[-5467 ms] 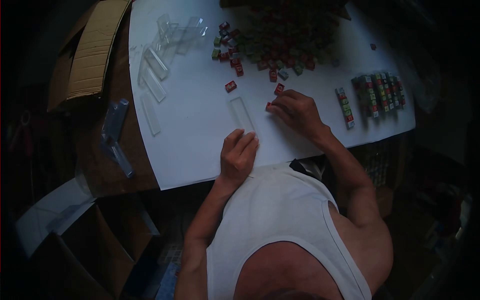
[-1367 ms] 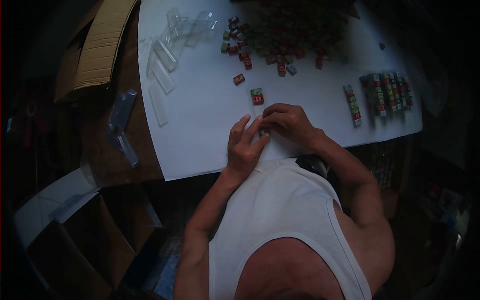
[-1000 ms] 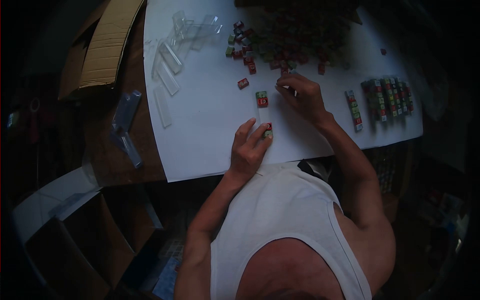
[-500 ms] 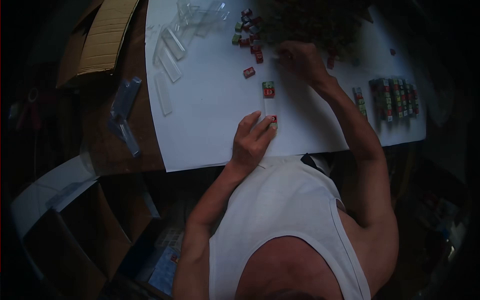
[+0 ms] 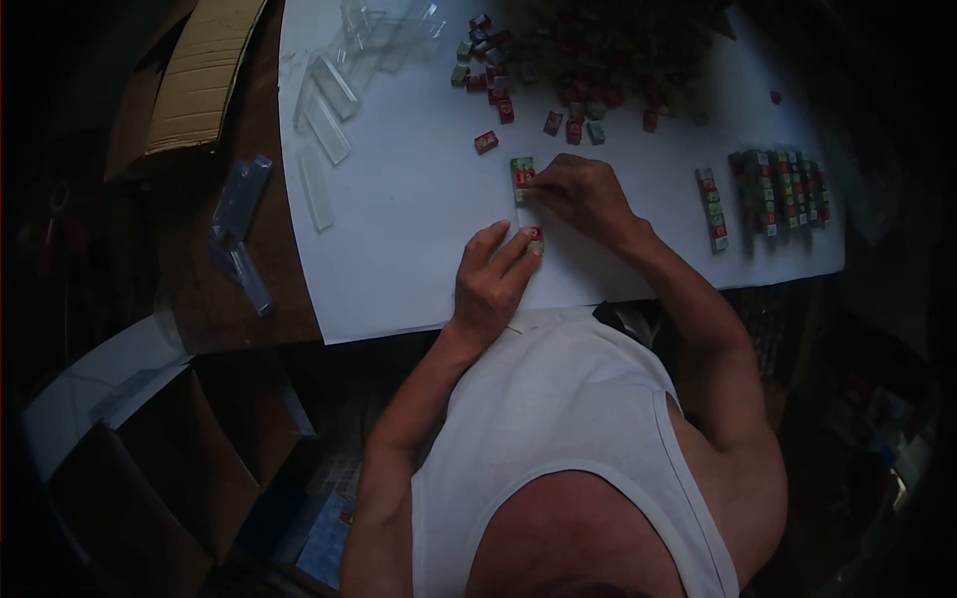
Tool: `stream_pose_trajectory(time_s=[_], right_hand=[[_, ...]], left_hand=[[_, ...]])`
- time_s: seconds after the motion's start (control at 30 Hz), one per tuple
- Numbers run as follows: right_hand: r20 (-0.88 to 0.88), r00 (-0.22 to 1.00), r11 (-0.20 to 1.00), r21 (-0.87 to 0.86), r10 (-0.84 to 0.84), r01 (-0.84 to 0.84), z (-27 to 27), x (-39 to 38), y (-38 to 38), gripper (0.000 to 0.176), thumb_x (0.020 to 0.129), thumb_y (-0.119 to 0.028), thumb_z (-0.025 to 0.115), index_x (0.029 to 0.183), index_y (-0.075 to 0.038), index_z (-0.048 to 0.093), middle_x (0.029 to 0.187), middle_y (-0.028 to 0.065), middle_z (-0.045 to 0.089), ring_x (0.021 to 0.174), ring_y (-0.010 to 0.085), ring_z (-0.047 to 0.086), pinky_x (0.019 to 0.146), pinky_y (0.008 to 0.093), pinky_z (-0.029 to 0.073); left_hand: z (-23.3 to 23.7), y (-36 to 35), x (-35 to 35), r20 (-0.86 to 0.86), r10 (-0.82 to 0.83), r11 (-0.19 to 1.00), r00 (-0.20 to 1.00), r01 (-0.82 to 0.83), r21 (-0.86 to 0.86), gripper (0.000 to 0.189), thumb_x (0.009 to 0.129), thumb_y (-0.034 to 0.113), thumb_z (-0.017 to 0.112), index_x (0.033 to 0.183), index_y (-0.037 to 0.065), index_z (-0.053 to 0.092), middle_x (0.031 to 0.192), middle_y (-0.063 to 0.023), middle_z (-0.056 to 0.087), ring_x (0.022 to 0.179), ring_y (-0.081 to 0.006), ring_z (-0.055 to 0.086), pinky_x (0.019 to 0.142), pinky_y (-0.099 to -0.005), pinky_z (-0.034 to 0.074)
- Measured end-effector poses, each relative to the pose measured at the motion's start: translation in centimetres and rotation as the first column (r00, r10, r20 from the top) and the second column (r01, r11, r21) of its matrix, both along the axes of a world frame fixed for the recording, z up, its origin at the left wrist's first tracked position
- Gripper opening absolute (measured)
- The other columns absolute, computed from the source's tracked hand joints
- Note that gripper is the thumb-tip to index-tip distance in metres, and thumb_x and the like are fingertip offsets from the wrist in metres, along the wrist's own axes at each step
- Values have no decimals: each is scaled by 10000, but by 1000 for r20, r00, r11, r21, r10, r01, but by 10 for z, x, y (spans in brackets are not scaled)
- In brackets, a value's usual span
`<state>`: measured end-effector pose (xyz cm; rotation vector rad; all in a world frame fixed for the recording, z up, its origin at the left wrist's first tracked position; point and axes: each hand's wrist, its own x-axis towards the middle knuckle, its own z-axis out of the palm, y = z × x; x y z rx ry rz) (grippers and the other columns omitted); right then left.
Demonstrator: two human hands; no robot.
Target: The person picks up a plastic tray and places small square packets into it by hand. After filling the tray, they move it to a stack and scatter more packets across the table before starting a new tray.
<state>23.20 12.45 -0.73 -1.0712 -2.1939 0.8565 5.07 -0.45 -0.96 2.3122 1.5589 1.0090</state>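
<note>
A narrow clear plastic tray [image 5: 522, 214] lies lengthwise in front of me on the white sheet, with small red and green printed boxes [image 5: 523, 174] at its far end. At its near end, the thumb and index finger of my left hand [image 5: 488, 284] close around the tray beside another small red and green box [image 5: 535, 239]. My right hand [image 5: 583, 194] reaches in from the right, its fingertips pinched on a small greenish box [image 5: 522, 196] against the far row. Those fingertips partly cover the box.
A large pile of small boxes [image 5: 608, 60] spreads across the back. Empty clear trays [image 5: 317, 187] lie at left, with more clear plastic pieces [image 5: 239, 204] on brown wood beside a cardboard box [image 5: 204, 85]. Filled trays [image 5: 783, 189] stand in rows at right, one filled tray [image 5: 713, 209] apart.
My right hand has come back from the pile toward me, bringing a small box to the tray. My left hand keeps its place at the near end.
</note>
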Motion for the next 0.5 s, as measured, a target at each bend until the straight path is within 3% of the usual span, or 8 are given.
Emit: stream_pose_trajectory(time_s=[0.1,0.17,0.3,0.37,0.5], right_hand=[[89,996,1000,6,15,-15,6,-4,1,104,857,-52,825,957,-41,797,888,117,741,748,223,736,657,329,596],[37,999,1000,8,-18,18,2,-4,0,94,871,-119,810,944,-64,789,889,100,736,738,247,725,662,378,586],[-43,998,998,36,-51,52,2,8,5,105,882,-123,800,967,-65,781,892,104,734,752,243,729,675,383,588],[-50,945,935,137,-324,328,8,21,22,124,881,-112,786,1001,-81,777,912,107,738,787,266,738,695,386,591],[65,896,871,278,-439,406,11,44,54,156,877,-120,772,1030,-92,775,955,112,745,829,308,742,716,401,594]], left_hand=[[-2,0,1,2,4,1000,1000,-4,7,246,784,54,848,1023,73,795,1221,-68,744,1184,-337,630,975,-432,542],[-3,0,0,-1,4,1000,1000,-4,10,246,783,56,849,1021,76,794,1222,-67,744,1183,-339,631,974,-433,543],[-2,0,0,-4,3,1000,1000,-3,6,241,782,60,854,1015,80,792,1222,-64,745,1184,-341,633,970,-436,546],[-4,0,1,0,9,1000,1000,-9,14,240,784,61,855,1014,79,791,1223,-64,746,1184,-341,633,969,-436,546],[-6,0,2,23,11,1000,1000,-11,23,170,809,54,809,975,67,776,1189,-79,754,1168,-339,628,984,-439,538]])
